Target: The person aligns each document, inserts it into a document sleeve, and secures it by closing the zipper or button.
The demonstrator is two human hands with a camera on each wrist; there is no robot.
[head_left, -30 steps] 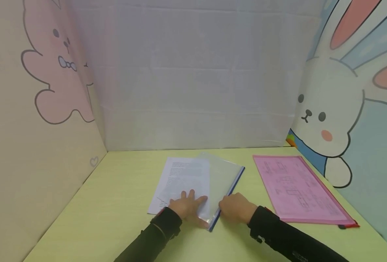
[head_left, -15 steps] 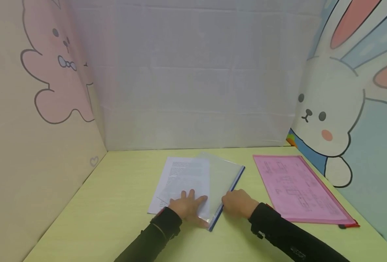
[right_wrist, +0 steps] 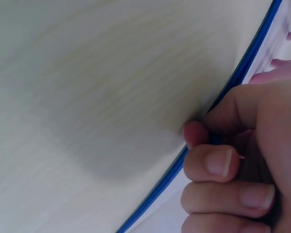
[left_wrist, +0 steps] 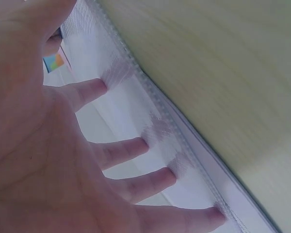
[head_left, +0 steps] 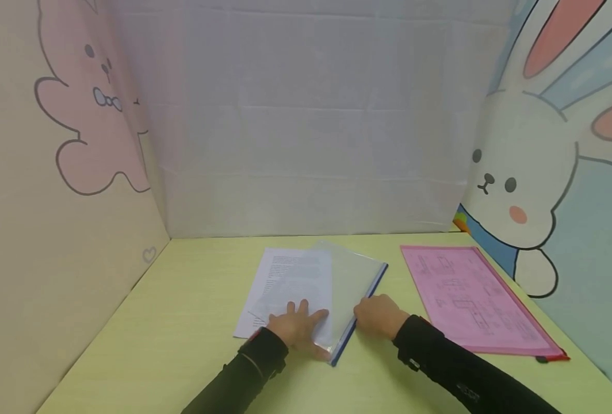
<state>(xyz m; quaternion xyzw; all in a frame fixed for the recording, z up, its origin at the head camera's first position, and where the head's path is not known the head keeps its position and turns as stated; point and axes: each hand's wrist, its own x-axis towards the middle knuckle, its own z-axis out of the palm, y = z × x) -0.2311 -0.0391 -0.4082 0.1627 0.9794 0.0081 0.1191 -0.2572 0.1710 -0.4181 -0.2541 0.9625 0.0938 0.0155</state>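
Observation:
A clear plastic zip document pouch (head_left: 350, 276) lies tilted on the table, with a blue zipper edge (head_left: 377, 282) along its right side. It overlaps white printed sheets (head_left: 274, 270), which show through it. My left hand (head_left: 297, 329) rests on the pouch's near part, fingers spread; in the left wrist view the fingertips (left_wrist: 139, 145) press near a stitched edge. My right hand (head_left: 380, 316) pinches the zipper edge about midway, thumb and curled index finger meeting there in the right wrist view. Whatever zipper pull it holds is hidden by the fingers.
At the right lies a pink document pouch (head_left: 471, 305) with a red edge and printed drawings showing; a small black piece (head_left: 542, 359) sits at its near corner. The yellow table (head_left: 145, 345) is bounded by decorated side walls and a white sheet (head_left: 311, 144) behind.
My right hand has slid a short way up along the blue zipper edge, away from me. The left hand, pouch and sheets stay where they were.

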